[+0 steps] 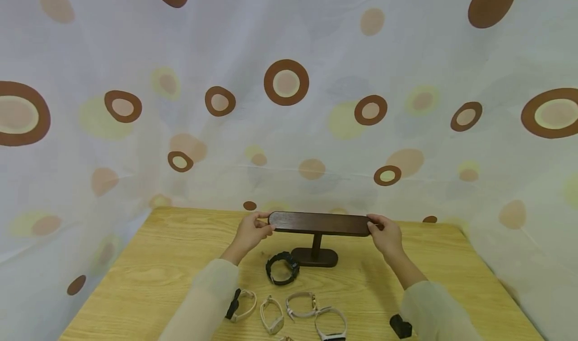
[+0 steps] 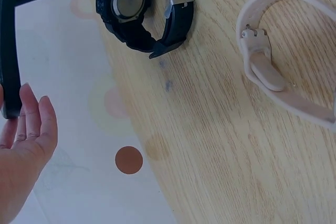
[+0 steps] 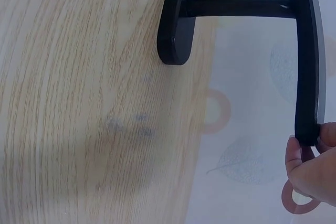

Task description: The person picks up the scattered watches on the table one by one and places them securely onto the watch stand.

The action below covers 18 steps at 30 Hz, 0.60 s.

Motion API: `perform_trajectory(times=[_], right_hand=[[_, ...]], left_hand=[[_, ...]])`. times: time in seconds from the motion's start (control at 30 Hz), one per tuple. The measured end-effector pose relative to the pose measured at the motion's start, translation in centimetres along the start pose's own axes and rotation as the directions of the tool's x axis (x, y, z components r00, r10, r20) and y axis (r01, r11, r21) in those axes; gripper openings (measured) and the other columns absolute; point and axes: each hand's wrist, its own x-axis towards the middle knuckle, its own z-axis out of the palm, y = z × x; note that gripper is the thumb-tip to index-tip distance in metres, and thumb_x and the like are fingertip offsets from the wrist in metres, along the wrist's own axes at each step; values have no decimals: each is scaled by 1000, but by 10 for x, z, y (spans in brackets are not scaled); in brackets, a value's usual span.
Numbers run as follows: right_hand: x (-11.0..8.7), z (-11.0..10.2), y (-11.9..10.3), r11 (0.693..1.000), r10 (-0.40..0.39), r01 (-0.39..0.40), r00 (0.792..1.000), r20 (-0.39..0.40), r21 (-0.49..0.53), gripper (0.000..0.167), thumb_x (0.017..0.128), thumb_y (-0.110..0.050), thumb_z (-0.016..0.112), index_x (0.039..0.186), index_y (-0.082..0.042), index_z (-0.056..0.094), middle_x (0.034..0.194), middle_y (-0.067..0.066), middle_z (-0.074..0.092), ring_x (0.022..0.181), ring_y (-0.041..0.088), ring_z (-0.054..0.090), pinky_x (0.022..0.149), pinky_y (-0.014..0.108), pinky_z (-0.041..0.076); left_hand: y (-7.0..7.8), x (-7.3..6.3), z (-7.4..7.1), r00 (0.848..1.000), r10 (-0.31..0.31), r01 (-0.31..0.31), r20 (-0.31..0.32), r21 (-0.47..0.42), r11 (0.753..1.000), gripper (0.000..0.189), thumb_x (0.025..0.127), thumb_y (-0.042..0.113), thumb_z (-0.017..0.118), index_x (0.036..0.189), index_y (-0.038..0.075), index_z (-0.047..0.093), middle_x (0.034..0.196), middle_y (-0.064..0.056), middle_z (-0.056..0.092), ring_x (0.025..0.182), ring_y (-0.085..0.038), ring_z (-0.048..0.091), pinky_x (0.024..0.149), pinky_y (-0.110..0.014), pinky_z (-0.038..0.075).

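Observation:
A dark wooden T-shaped display stand [image 1: 320, 224] is upright near the back of the table, its flat base [image 1: 303, 257] close to the tabletop. My left hand [image 1: 250, 230] pinches the left end of its top bar between thumb and fingers. At the opposite end, my right hand [image 1: 387, 235] grips the bar the same way; the right wrist view shows the thumb and fingertips around the bar's tip [image 3: 306, 129]. Just in front of the base, toward the left, a black digital watch [image 1: 292, 267] lies on its side with its strap looped.
Several light-coloured watches lie nearer the front, among them a cream one [image 1: 277, 325] and a white-strapped one [image 1: 345, 326]. A black object [image 1: 400, 326] sits by my right sleeve. Behind the wooden table [image 1: 189, 240] hangs a patterned cloth [image 1: 289, 130].

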Motion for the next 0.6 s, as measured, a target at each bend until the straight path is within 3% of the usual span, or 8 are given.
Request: perform_trajectory(times=[0.33, 0.6], right_hand=[[-2, 2, 0, 1000, 4, -4, 1000, -10, -2, 33, 95, -5, 46, 125, 5, 54, 125, 28, 53, 105, 35, 54, 72, 25, 49], [1, 4, -1, 1000, -8, 8, 1000, -21, 8, 33, 94, -6, 47, 124, 6, 54, 124, 28, 54, 105, 35, 55, 74, 26, 49]], left_hand=[[-1, 1, 0, 1000, 3, -3, -9, -2, 1000, 37, 89, 8, 60, 124, -2, 54, 93, -20, 67, 87, -35, 64, 78, -39, 56], [0, 2, -3, 1000, -4, 4, -10, 25, 1000, 38, 89, 9, 60, 125, -1, 54, 95, -20, 67, 83, -27, 66, 75, -36, 56]])
